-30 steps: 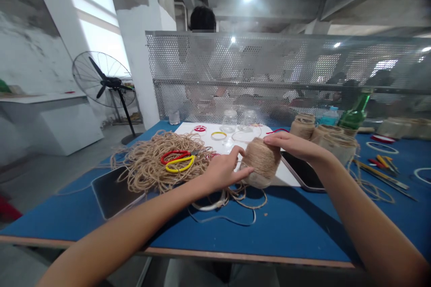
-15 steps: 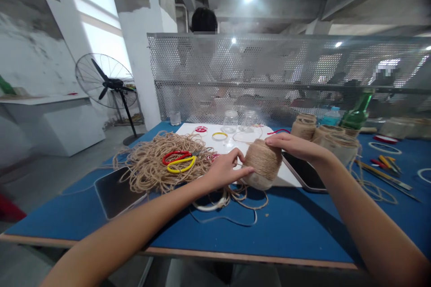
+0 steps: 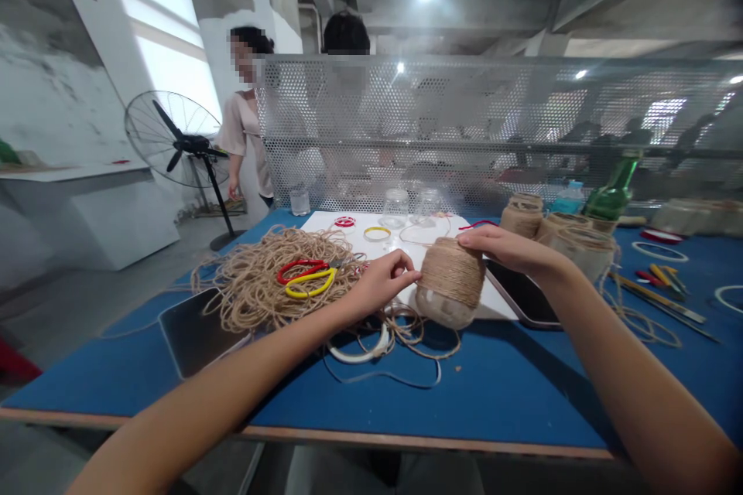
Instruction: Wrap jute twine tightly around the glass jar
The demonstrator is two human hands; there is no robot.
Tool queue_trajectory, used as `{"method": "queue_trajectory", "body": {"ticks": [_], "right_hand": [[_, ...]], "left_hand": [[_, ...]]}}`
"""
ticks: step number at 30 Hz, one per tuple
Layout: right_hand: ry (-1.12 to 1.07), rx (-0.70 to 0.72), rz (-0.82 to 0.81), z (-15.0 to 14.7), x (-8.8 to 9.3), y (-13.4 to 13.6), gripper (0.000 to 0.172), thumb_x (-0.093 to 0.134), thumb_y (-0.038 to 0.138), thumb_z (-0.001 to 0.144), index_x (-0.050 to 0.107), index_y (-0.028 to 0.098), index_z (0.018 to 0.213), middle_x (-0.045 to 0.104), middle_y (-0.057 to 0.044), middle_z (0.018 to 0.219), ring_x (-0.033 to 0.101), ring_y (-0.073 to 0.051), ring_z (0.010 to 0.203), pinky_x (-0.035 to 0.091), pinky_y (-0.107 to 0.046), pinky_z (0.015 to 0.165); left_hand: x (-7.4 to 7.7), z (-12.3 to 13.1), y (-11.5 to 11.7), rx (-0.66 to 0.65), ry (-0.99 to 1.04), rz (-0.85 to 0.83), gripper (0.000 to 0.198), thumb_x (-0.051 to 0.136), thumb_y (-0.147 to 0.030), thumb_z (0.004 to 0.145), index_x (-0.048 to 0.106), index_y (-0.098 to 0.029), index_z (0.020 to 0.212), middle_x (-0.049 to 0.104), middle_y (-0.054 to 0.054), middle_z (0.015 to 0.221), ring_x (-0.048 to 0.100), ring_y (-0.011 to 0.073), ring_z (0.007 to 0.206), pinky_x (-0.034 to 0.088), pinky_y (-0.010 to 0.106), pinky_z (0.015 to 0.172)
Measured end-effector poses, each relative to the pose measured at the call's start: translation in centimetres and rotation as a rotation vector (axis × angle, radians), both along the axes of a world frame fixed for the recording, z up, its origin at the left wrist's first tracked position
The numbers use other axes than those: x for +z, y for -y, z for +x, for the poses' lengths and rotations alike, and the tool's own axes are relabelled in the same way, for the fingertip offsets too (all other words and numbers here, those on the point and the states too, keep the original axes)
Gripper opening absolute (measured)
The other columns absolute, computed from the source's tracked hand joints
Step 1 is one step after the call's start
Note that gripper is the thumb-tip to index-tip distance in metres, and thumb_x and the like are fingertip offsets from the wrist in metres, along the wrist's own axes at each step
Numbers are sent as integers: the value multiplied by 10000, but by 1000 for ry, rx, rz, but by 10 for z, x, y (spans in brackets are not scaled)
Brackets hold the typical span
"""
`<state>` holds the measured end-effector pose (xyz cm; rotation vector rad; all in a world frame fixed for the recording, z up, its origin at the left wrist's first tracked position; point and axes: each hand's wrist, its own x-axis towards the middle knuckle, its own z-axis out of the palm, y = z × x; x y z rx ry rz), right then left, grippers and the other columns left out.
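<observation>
A glass jar wrapped in jute twine (image 3: 451,281) lies tilted on the blue table (image 3: 499,394), its bare bottom toward me. My right hand (image 3: 504,249) rests on top of the jar and grips it. My left hand (image 3: 380,284) is at the jar's left side, fingers pinched on the twine strand there. A loose pile of jute twine (image 3: 261,286) lies to the left, with red and yellow-handled scissors (image 3: 305,278) on it.
A dark tablet (image 3: 194,332) and a phone (image 3: 522,295) lie flat on the table. Several twine-wrapped jars (image 3: 525,216), a green bottle (image 3: 612,193), clear jars (image 3: 398,209) and tools (image 3: 662,294) stand behind. A perforated metal screen (image 3: 493,124) backs the table. A person (image 3: 247,124) stands by a fan (image 3: 174,143).
My left hand has drawn up against the jar's left side and closed on the twine. The jar has turned slightly. A person has stepped into view near the fan.
</observation>
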<state>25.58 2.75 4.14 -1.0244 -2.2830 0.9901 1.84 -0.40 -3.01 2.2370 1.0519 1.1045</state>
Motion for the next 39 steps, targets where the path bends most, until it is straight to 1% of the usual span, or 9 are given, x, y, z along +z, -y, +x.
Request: {"method": "queue_trajectory", "body": {"ticks": [3, 6, 11, 16, 20, 26, 30, 33, 39], "right_hand": [[-16, -5, -12, 0, -1, 0, 350, 471, 496, 764, 624, 182, 770, 578, -36, 727, 474, -173, 725, 382, -321, 718], [-25, 4, -21, 0, -1, -1, 330, 468, 479, 772, 607, 181, 753, 566, -30, 729, 462, -163, 708, 384, -319, 713], [-47, 5, -17, 0, -3, -2, 315, 467, 454, 779, 577, 171, 696, 549, -25, 720, 449, -152, 694, 375, -304, 713], [-67, 8, -34, 1, -4, -4, 307, 477, 448, 779, 579, 166, 713, 548, -22, 725, 453, -149, 702, 372, -306, 725], [-69, 17, -47, 2, -3, -2, 315, 474, 449, 784, 576, 160, 709, 536, -19, 713, 448, -144, 689, 372, -305, 709], [-41, 34, -55, 2, -1, -2, 321, 466, 457, 786, 557, 172, 670, 505, -12, 660, 434, -141, 647, 374, -294, 657], [-29, 20, -37, 3, -3, -6, 339, 470, 468, 777, 530, 171, 625, 479, -6, 631, 411, -133, 618, 362, -282, 626], [-37, 20, -36, 5, -5, -9, 337, 476, 475, 775, 551, 164, 667, 501, -12, 659, 420, -134, 631, 359, -282, 636], [-97, 65, -41, 9, -9, -12, 343, 476, 470, 785, 605, 157, 837, 592, -54, 856, 492, -170, 793, 366, -324, 774]], "left_hand": [[0, 1, 1, -17, 22, -3, 168, 508, -323, 814, 514, -157, 785, 466, -37, 654, 415, 98, 605, 317, 204, 556], [-1, 2, 2, 27, 13, -10, 181, 506, -342, 815, 512, -163, 794, 496, -29, 664, 443, 105, 614, 334, 212, 566], [-3, 5, 3, 34, 28, -36, 175, 484, -336, 825, 516, -164, 816, 488, -42, 616, 451, 101, 581, 340, 210, 552], [-1, 8, 5, -47, 160, -183, 185, 449, -321, 833, 498, -151, 776, 460, -50, 577, 419, 69, 473, 334, 185, 463], [-2, 9, 2, -69, 272, -251, 162, 492, -299, 790, 504, -141, 754, 467, -49, 581, 414, 52, 437, 339, 173, 427], [-1, 7, -2, -65, 401, -282, 170, 498, -214, 761, 553, -130, 899, 512, -22, 664, 459, 57, 499, 383, 187, 488], [-2, 5, -5, -55, 474, -296, 200, 505, -214, 755, 578, -129, 920, 505, -14, 669, 479, 68, 540, 412, 203, 534], [-6, 5, -7, -55, 518, -319, 202, 511, -235, 760, 583, -127, 915, 511, -11, 671, 501, 74, 558, 416, 205, 545], [-7, 3, -9, -25, 501, -305, 186, 520, -276, 768, 596, -134, 863, 528, -17, 631, 515, 86, 566, 419, 210, 555]]}}
